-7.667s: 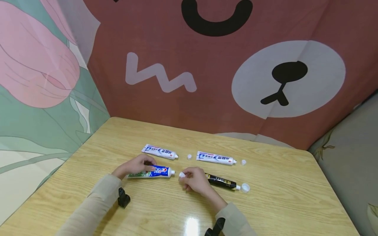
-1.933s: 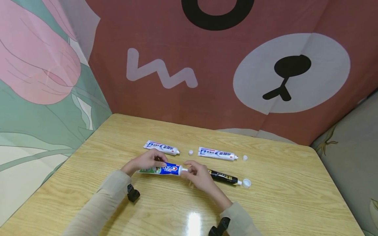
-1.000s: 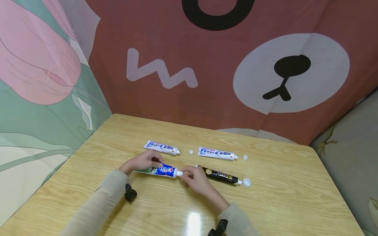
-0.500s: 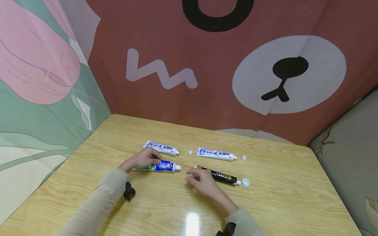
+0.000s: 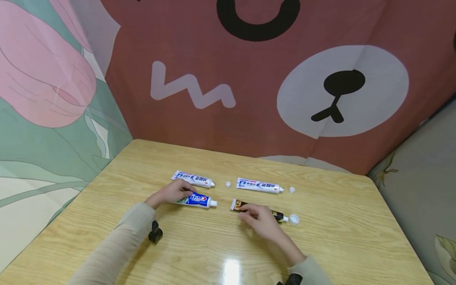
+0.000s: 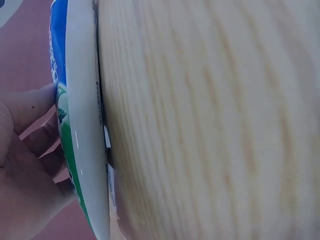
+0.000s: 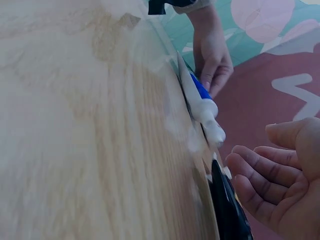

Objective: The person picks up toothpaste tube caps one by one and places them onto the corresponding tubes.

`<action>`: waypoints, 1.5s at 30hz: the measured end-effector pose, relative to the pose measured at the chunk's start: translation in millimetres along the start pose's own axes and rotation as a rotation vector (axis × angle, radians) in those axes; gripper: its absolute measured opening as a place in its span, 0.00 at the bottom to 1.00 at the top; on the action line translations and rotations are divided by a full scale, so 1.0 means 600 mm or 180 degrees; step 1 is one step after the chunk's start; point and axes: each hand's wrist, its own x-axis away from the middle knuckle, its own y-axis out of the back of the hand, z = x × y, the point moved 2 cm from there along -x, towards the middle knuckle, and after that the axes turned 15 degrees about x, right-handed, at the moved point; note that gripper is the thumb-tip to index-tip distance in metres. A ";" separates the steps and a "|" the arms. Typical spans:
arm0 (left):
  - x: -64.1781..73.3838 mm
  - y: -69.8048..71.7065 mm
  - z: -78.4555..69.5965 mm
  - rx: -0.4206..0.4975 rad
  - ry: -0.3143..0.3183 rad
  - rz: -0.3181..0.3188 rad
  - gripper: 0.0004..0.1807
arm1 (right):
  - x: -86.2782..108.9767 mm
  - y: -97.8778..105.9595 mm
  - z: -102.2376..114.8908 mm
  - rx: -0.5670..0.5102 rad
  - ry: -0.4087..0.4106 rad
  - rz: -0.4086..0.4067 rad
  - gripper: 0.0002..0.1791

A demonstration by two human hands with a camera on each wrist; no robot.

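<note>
In the head view, a blue, green and white toothpaste tube point(image 5: 197, 200) lies at the left front with a white cap point(image 5: 213, 203) on its nozzle. My left hand point(image 5: 173, 191) grips its rear part, and the left wrist view shows the thumb point(image 6: 37, 106) against the printed face of the tube. A black toothpaste tube point(image 5: 278, 215) lies to the right, its middle partly hidden behind my right hand point(image 5: 264, 221). That hand hovers over the black tube with loosely bent fingers point(image 7: 265, 170) and nothing between them.
Two white-and-blue toothpaste tubes, one left point(image 5: 196, 179) and one right point(image 5: 259, 185), lie farther back, with small white caps point(image 5: 228, 184) point(image 5: 292, 190) near their bare nozzles. A larger clear-white cap point(image 5: 293, 219) sits at the black tube's nozzle. A printed cloth wall stands behind the wooden table point(image 5: 199, 253).
My right hand first held a white cap, brought it onto the blue-green tube's nozzle, and let go. It then moved right, over the black tube. My left hand stayed at the blue-green tube.
</note>
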 end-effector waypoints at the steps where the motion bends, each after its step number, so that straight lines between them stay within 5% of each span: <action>1: -0.001 -0.001 0.000 -0.0042 -0.0016 -0.0002 0.11 | 0.003 0.004 -0.002 0.0026 -0.0026 -0.0014 0.14; 5: -0.002 -0.003 -0.002 -0.0253 -0.0123 -0.0025 0.11 | 0.012 0.017 -0.010 0.0027 -0.0031 -0.0080 0.15; 12: -0.001 -0.014 -0.015 -0.0505 0.0007 -0.0159 0.12 | 0.030 0.045 -0.018 -0.0108 -0.0137 -0.0173 0.16; 19: -0.009 -0.028 -0.050 -0.0635 -0.0305 -0.0309 0.12 | 0.049 0.074 -0.043 -0.0122 -0.0164 -0.0339 0.16; 23: -0.013 -0.037 -0.060 -0.0538 -0.0549 -0.0365 0.09 | 0.058 0.088 -0.052 -0.0208 -0.0142 -0.0402 0.15; 45: -0.071 -0.105 -0.116 0.0026 -0.0926 -0.0411 0.07 | 0.103 0.149 -0.111 -0.0078 -0.0724 -0.0542 0.16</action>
